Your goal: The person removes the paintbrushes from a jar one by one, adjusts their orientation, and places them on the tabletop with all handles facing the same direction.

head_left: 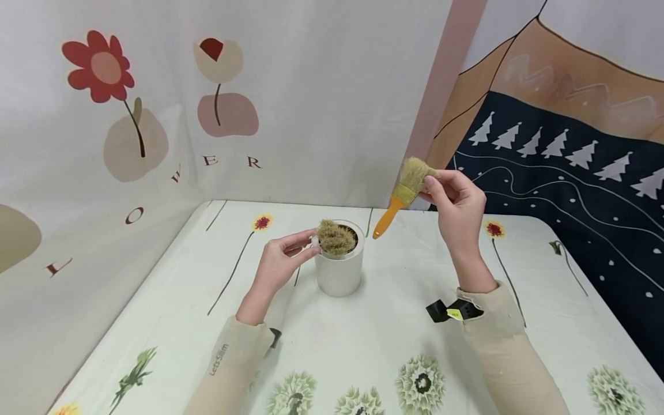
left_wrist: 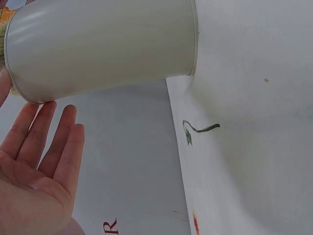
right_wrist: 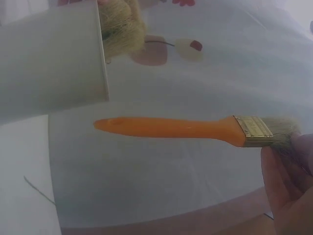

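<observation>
Head view: the right hand (head_left: 459, 207) pinches an orange-handled paintbrush (head_left: 396, 203) by its bristles (head_left: 415, 172), beside the white canister (head_left: 338, 278); the left hand (head_left: 279, 260), fingers extended, touches its rim. Brush tufts (head_left: 336, 240) already fill it; this paintbrush seems left outside.

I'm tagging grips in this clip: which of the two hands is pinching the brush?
The right hand: it pinches the orange-handled brush by its bristles, whereas the left hand is at the white pot's rim.
</observation>
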The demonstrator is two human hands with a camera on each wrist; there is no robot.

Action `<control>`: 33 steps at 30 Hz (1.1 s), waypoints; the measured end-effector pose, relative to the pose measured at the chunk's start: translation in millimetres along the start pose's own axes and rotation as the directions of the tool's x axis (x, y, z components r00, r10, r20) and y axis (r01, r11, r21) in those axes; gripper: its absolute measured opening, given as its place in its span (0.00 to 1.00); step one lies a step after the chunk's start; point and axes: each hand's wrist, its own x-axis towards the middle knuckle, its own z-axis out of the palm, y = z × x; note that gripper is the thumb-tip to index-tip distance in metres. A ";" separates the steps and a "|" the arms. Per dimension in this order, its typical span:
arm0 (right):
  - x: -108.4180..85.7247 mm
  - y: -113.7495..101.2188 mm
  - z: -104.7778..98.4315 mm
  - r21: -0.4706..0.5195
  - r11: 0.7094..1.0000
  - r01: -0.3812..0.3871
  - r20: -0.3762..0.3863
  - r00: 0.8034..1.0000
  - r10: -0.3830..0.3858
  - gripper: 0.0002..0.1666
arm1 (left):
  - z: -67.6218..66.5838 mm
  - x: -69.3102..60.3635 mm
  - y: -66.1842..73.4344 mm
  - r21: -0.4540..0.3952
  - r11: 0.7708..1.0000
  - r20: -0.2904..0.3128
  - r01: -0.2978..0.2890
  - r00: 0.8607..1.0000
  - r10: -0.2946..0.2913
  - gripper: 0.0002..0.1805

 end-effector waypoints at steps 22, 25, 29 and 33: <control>1.8 19.4 -8.0 -0.059 0.992 -0.112 0.016 0.993 0.113 0.12 | 0.1 -0.4 0.5 0.003 1.000 0.002 -0.009 1.000 0.009 0.24; 1.1 22.8 -8.9 -0.058 0.991 -0.117 0.023 0.993 0.118 0.13 | 0.3 -0.3 0.1 -0.002 1.000 0.003 -0.013 1.000 0.013 0.24; 0.6 27.8 -9.7 -0.069 0.990 -0.122 0.035 0.992 0.125 0.15 | 0.2 -0.5 -0.1 -0.005 1.000 0.002 -0.019 1.000 0.019 0.23; 0.4 31.9 -11.4 -0.080 0.987 -0.140 0.040 0.989 0.144 0.16 | 0.3 -0.2 -0.8 0.003 1.000 0.004 -0.017 1.000 0.017 0.24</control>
